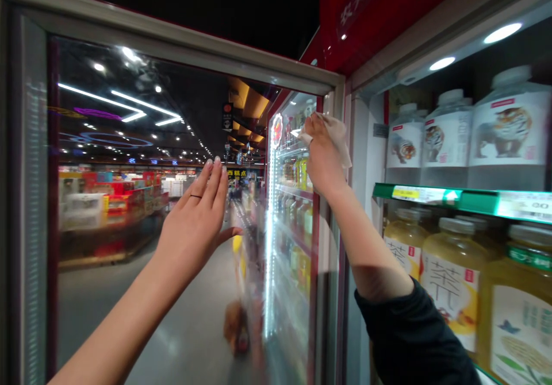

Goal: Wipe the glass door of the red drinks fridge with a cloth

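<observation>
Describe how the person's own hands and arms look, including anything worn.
Both hands are bare, without gloves. The left hand wears a thin, dark ring on one finger, and no sleeve shows on that arm. On the right hand's side, a black sleeve ends near the elbow.

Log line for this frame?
left hand: open, at glass door | right hand: holding pale cloth near door's right edge | bottles: on shelves, right

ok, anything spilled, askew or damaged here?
No spill or damage visible; clear plastic bottles with tiger labels stand upright. Only the cloudy whitish patch high in the grey-framed glass door looks odd: smear or reflection, can't tell.
</observation>
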`<state>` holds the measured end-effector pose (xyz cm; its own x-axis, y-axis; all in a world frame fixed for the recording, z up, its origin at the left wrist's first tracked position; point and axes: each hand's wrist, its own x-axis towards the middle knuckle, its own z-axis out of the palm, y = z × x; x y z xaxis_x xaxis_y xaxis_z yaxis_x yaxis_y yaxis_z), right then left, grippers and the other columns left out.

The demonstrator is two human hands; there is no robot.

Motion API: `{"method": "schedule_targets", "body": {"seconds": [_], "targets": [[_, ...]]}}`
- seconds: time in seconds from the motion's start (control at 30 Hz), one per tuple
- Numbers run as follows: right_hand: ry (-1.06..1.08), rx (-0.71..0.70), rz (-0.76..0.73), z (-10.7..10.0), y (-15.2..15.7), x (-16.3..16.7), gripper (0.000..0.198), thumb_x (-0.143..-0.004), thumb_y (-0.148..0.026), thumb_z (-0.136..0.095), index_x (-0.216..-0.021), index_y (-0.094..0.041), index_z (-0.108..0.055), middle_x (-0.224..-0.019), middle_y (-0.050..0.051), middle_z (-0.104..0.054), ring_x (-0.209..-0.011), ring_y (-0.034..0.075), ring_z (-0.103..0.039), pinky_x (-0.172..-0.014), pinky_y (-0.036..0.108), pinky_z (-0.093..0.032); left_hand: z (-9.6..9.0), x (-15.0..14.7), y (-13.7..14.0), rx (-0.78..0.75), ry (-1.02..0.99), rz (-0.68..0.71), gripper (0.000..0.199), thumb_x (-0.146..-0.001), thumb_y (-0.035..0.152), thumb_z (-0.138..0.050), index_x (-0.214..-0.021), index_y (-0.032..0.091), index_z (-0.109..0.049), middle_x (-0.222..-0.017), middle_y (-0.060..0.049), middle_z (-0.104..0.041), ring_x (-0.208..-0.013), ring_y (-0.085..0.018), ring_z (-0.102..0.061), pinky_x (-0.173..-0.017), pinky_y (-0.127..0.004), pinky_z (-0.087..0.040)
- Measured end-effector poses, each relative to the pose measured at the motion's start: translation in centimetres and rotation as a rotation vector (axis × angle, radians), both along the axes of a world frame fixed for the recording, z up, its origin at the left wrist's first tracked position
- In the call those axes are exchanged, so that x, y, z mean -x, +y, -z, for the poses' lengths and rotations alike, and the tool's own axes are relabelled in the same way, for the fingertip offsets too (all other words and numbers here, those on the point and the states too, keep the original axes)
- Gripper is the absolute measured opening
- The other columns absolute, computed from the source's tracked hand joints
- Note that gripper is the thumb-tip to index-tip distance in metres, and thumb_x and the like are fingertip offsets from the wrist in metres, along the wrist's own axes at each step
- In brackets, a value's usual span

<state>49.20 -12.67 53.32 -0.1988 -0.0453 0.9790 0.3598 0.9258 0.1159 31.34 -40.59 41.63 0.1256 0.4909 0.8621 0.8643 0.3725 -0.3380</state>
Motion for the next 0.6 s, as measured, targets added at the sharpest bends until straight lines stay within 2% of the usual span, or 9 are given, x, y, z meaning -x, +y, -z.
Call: {"method": "schedule_targets", "body": {"seconds": [0.1,0.2,0.27,0.37,0.47,0.53,0.6], "targets": [[0.015,0.014,0.022,-0.1,-0.1,-0.5,0.093,-0.092,0.001,-0.036,-0.181,-0.025,-0.030,-0.188,0.004,-0.035,-0.176,0.031,-0.028,-0.145,0.065,-0.029,0.2,0.2,0.1,-0.014,0.019,0.002,0.140,-0.095,0.034,-0.085,-0.174,0.018,0.030,-0.187,-0.020,-0.006,-0.174,-0.039,-0.013,-0.140,-0.063,-0.033],[0.004,0.003,0.018,2.3,-1.3,-0.4,0.095,-0.091,0.003,-0.036,-0.181,-0.023,-0.030,-0.187,0.005,-0.038,-0.175,0.031,-0.030,-0.146,0.062,-0.029,0.2,0.3,0.2,-0.009,0.035,-0.022,0.138,-0.098,0.033,-0.082,-0.173,0.016,0.032,-0.186,-0.022,-0.005,-0.174,-0.039,-0.012,-0.139,-0.064,-0.036],[-0.034,-0.029,-0.023,3.2,-2.1,-0.1,0.099,-0.090,0.005,-0.035,-0.183,-0.028,-0.026,-0.186,0.002,-0.039,-0.175,0.027,-0.030,-0.146,0.059,-0.030,0.1,0.2,0.1,-0.003,0.043,-0.030,0.141,-0.096,0.034,-0.084,-0.171,0.015,0.034,-0.186,-0.023,-0.006,-0.174,-0.038,-0.011,-0.139,-0.063,-0.036],[-0.042,-0.028,-0.070,2.2,-2.1,0.2,0.103,-0.091,0.005,-0.035,-0.184,-0.036,-0.017,-0.185,-0.005,-0.039,-0.175,0.024,-0.031,-0.145,0.058,-0.033,0.0,0.1,0.0,-0.003,0.033,-0.035,0.144,-0.094,0.035,-0.086,-0.171,0.017,0.035,-0.186,-0.022,-0.006,-0.174,-0.037,-0.012,-0.140,-0.061,-0.036],[0.041,0.043,-0.037,1.2,-1.3,0.0,0.099,-0.093,0.003,-0.036,-0.183,-0.035,-0.018,-0.186,-0.004,-0.038,-0.174,0.026,-0.032,-0.142,0.061,-0.037,0.0,0.0,-0.1,-0.006,0.010,-0.032,0.142,-0.095,0.035,-0.086,-0.173,0.018,0.031,-0.187,-0.021,-0.007,-0.174,-0.037,-0.013,-0.140,-0.060,-0.036],[0.069,0.076,-0.007,2.0,-1.3,-0.2,0.096,-0.094,0.003,-0.036,-0.183,-0.030,-0.023,-0.187,-0.001,-0.035,-0.174,0.027,-0.033,-0.142,0.061,-0.037,0.0,0.0,-0.1,-0.007,0.010,-0.030,0.141,-0.095,0.035,-0.086,-0.174,0.018,0.029,-0.187,-0.021,-0.008,-0.175,-0.037,-0.013,-0.140,-0.059,-0.036],[0.048,0.074,-0.006,3.8,-1.9,-0.2,0.095,-0.093,0.004,-0.036,-0.182,-0.028,-0.028,-0.187,0.002,-0.035,-0.174,0.027,-0.034,-0.143,0.058,-0.036,0.0,0.2,-0.1,-0.009,0.022,-0.033,0.141,-0.095,0.036,-0.087,-0.174,0.017,0.029,-0.187,-0.022,-0.008,-0.175,-0.037,-0.013,-0.140,-0.059,-0.037]]}}
